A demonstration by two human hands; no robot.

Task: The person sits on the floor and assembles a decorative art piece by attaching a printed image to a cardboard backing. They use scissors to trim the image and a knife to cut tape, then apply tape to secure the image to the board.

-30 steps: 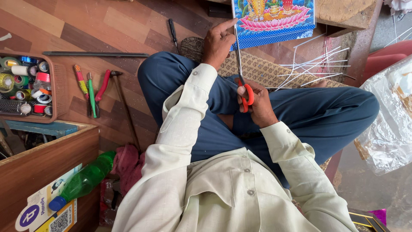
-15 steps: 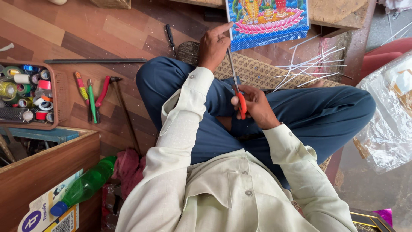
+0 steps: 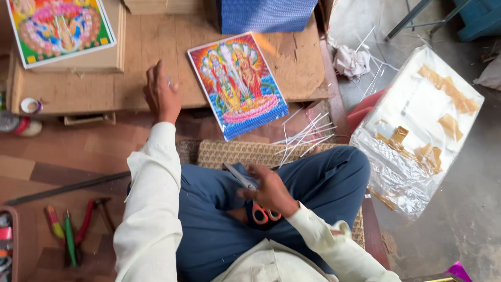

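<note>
Low wooden board (image 3: 104, 83) bearing a second colourful print (image 3: 60, 26) at its far left corner; tape roll (image 3: 30, 106) at its left edge; thin white offcut strips (image 3: 305, 136) beside a woven mat (image 3: 235, 154); clear plastic sheet bundle (image 3: 417, 130) at right; red-handled pliers and screwdrivers (image 3: 73, 232) on floor at left.

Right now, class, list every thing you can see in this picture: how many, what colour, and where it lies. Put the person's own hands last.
low wooden table: one, brown, at top
colourful picture: one, blue-edged, flat on the table by its near edge
second picture: one, pink and green, on a board at top left
tape roll: one, pale, table's left end
thin white strips: several, beside the knee
plastic-wrapped bundle: one, clear with brown tape, at right
hand tools: a few, red and green, floor at lower left
scissors: one, orange handles, in the lap
left hand: open, over the table
right hand: holding the scissors
</note>
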